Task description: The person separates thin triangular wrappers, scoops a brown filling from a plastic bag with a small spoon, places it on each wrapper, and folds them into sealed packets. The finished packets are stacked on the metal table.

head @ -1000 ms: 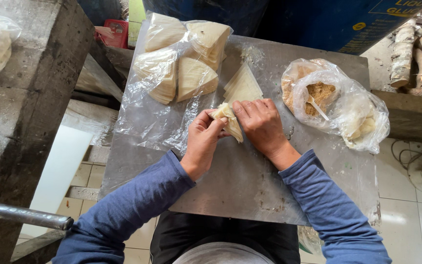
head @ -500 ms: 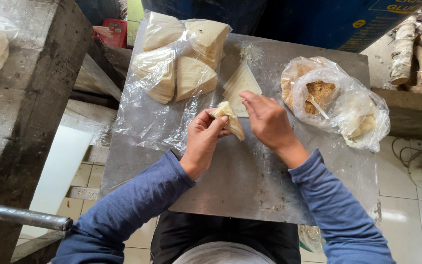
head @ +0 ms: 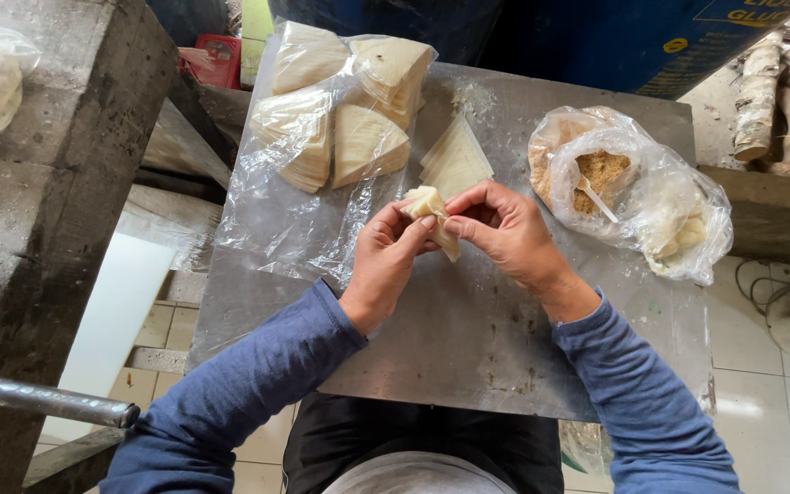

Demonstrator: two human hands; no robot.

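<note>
Both hands are over the middle of the metal table (head: 468, 338), working one piece. My left hand (head: 384, 265) pinches the folded dough wrapper (head: 432, 212) between thumb and fingertips; my right hand (head: 505, 233) closes on the same piece from the other side, fingertips pressing its lower edge. So both are grasping the wrapper, which is held just above the tabletop — not resting on it as far as I can tell.

Toward the far left corner lies a clear plastic sheet (head: 276, 220) carrying stacks of triangular wrappers (head: 340, 110). One smaller stack (head: 456, 160) sits just beyond my hands. Near the right edge, an open plastic bag of brown crumbly filling (head: 596, 169) with a white spoon (head: 594, 198) in it, touching a second bag (head: 688, 229) with pale pieces inside.

Risks, as I judge them:
- Wrapper looks thin; pinching too hard at the seam could tear it and let the contents out
- An uneven press may leave the fold open at one corner — I cannot see whether it is sealed
- My right forearm is near the filling bag; a wide elbow move could tip it and the spoon toward the right edge
- The plastic sheet overhangs the left edge and could slide if caught by a sleeve
</note>
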